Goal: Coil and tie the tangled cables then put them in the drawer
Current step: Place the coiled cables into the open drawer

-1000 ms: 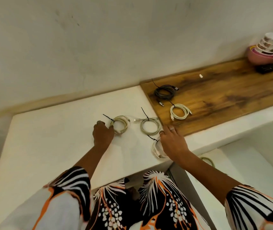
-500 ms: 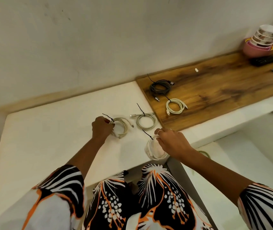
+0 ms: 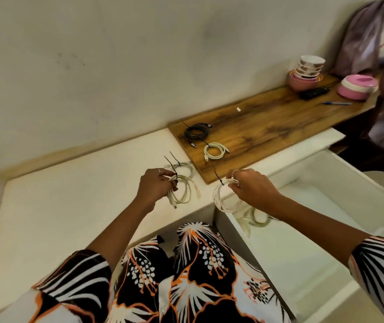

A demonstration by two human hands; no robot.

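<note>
Plain cream wall (image 3: 93, 66); white tabletop (image 3: 58, 217) abutting wood board (image 3: 268, 127); open white drawer (image 3: 303, 241), coil inside half hidden by right arm. Left hand (image 3: 153, 187) fingers pinch beige coil (image 3: 184, 190); right hand (image 3: 254, 186) fingers pinch white coil (image 3: 223, 197) above drawer edge. Black ties.

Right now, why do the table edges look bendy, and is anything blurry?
Head view: the wide-angle lens bows the white table's edges and the open white drawer's rim; soft, even light, faint shadows; the purple cloth at far right is smeared; the pale coiled cable in the right hand stays fairly sharp.
</note>
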